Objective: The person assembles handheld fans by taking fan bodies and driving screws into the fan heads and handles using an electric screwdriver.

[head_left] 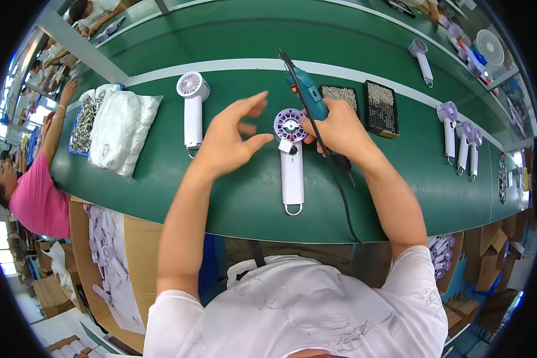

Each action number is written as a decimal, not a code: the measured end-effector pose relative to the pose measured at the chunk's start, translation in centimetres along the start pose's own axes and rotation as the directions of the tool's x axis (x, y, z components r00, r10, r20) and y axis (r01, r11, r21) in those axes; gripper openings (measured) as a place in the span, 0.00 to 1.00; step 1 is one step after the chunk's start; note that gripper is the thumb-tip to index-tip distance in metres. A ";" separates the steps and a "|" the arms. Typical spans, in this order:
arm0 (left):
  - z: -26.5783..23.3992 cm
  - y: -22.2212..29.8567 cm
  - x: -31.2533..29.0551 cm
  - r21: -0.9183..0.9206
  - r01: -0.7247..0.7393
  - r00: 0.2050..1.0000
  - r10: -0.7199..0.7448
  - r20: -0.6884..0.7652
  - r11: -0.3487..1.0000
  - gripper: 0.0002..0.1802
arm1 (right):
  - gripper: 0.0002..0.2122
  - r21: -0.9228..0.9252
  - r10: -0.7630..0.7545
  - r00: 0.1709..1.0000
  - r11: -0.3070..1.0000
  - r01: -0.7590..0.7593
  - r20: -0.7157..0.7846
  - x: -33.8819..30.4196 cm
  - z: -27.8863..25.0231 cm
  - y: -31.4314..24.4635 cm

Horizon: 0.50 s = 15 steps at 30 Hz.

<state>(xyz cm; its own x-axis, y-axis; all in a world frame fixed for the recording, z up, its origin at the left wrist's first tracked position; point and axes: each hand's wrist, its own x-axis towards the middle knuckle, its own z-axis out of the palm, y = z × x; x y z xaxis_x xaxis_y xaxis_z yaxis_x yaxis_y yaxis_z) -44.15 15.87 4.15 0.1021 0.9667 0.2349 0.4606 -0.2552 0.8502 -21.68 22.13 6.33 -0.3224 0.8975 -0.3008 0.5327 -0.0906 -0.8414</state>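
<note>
In front of me on the green bench lies a handheld fan (292, 179) with a white handle, a purple round head and a wire loop at its lower end. Inner parts show in its head, and a small white block sits at the neck. My right hand (341, 131) is wrapped round a teal electric screwdriver (309, 92) with a black cord; its thumb and fingertips reach the right rim of the fan's head. My left hand (228, 140) hovers left of the head, fingers spread and holding nothing, slightly blurred.
Two black trays of small screws, one (380, 108) larger in view, stand beyond my right hand. Another white fan (192, 110) lies left, near a plastic bag (122, 128) and metal loops. More fans (449, 131) lie right. A cardboard box (140, 250) of parts and a co-worker (39, 197) are left.
</note>
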 end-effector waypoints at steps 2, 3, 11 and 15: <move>-0.5 -0.6 2.1 -0.059 -0.050 0.975 0.062 0.213 0.997 0.40 | 0.13 0.017 -0.010 1.000 1.000 0.010 0.006 -0.1 0.0 -0.1; -0.4 -0.9 2.8 -0.059 -0.049 0.976 0.061 0.209 0.997 0.40 | 0.14 0.026 0.003 1.000 1.000 -0.003 0.008 -0.3 0.1 -0.3; 0.1 -2.1 5.2 -0.150 -0.174 0.833 0.227 0.504 0.973 0.40 | 0.14 0.132 0.003 0.998 0.991 -0.011 0.057 -0.2 -0.5 0.1; 0.7 -2.6 4.8 -0.168 -0.158 0.858 0.220 0.464 0.973 0.39 | 0.15 0.154 0.029 0.995 0.987 -0.043 0.092 -0.3 -0.8 0.0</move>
<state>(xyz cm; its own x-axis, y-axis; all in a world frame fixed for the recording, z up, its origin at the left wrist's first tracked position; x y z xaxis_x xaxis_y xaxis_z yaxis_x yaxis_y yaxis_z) -44.20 21.14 2.71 0.5978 0.7835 0.1696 0.2839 -0.4048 0.8692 -20.99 22.22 6.76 -0.3776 0.8509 -0.3653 0.4189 -0.1949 -0.8869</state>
